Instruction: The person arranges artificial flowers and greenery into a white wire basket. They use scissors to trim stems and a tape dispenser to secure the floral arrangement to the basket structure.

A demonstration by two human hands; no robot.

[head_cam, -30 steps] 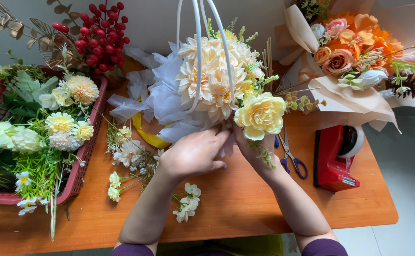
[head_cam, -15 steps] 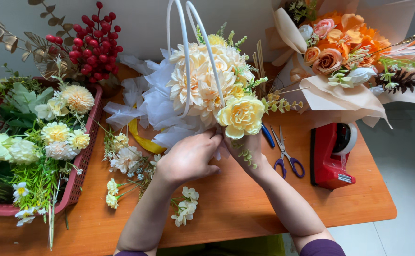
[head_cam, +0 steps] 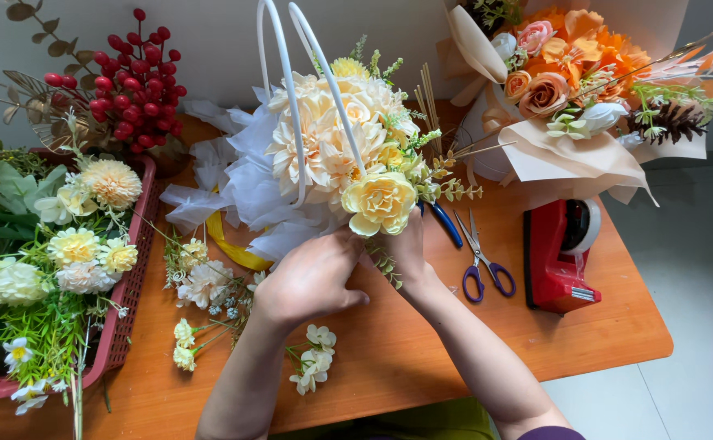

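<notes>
Orange wooden table [head_cam: 422, 358], pale wall behind.

- Near edge: sprig of small white blossoms [head_cam: 314, 368], loose.
- Left edge: red mesh tray [head_cam: 128, 293] of cream and green artificial flowers.
- Centre: left hand [head_cam: 312, 281], fingers curled, tips tucked under the blooms. Right hand [head_cam: 405, 253] touches it, mostly hidden behind the yellow rose [head_cam: 379, 202]. Whether either pinches a stem cannot be told.
- Step in hand, by the look: seating that rose at the near rim of the cream flower arrangement [head_cam: 324, 147], which has white hoop handles.
- Right: blue-handled scissors [head_cam: 483, 265], red tape dispenser [head_cam: 556, 253].
- Far edge: red berry branch [head_cam: 136, 81], wrapped orange bouquet [head_cam: 568, 73].
- Against half a second earlier: hands unmoved under the rose, and the arrangement sits slightly leftward in view.
</notes>
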